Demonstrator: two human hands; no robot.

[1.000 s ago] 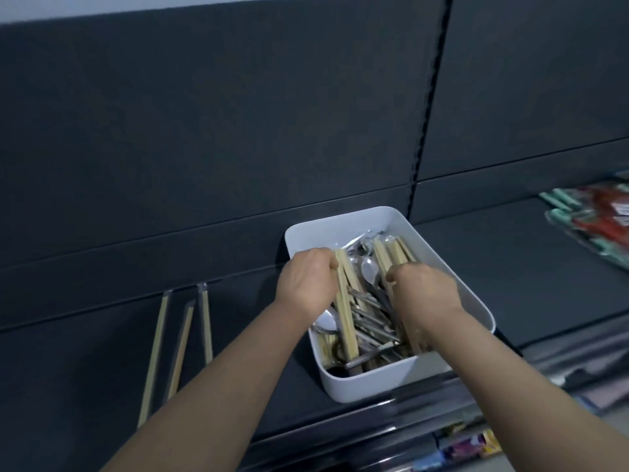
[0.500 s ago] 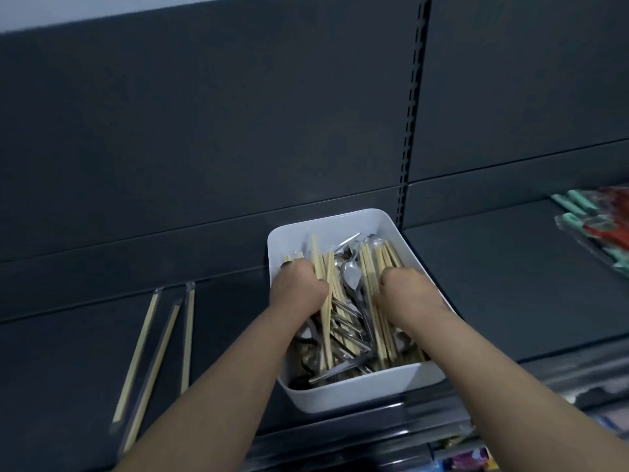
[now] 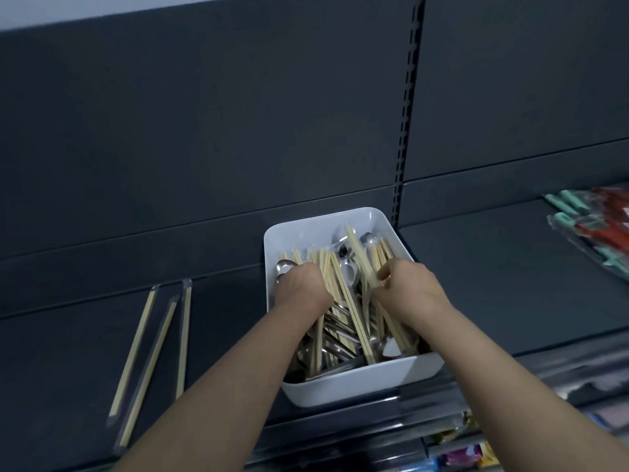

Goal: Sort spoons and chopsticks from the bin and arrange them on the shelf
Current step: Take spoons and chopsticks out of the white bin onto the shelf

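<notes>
A white bin (image 3: 381, 383) stands on the dark shelf (image 3: 221, 335), filled with wrapped wooden chopsticks (image 3: 340, 301) and metal spoons (image 3: 350, 267). Both hands are inside it. My left hand (image 3: 301, 289) is at the bin's left side, its fingers curled down round a bundle of chopsticks, with the fingertips hidden. My right hand (image 3: 410, 284) pinches one chopstick pair (image 3: 360, 257), which slants up toward the bin's back. To the left, three wrapped chopstick pairs (image 3: 149, 352) lie side by side on the shelf.
Packaged goods in teal and red (image 3: 592, 226) lie on the shelf at the far right. A slotted upright (image 3: 406, 131) splits the dark back panel behind the bin. Coloured packets (image 3: 459, 454) show on a lower shelf. The bin sits near the shelf's front edge.
My right hand has drawn one chopstick pair up out of the pile, its far tip now raised. My left hand has shifted toward the bin's left wall.
</notes>
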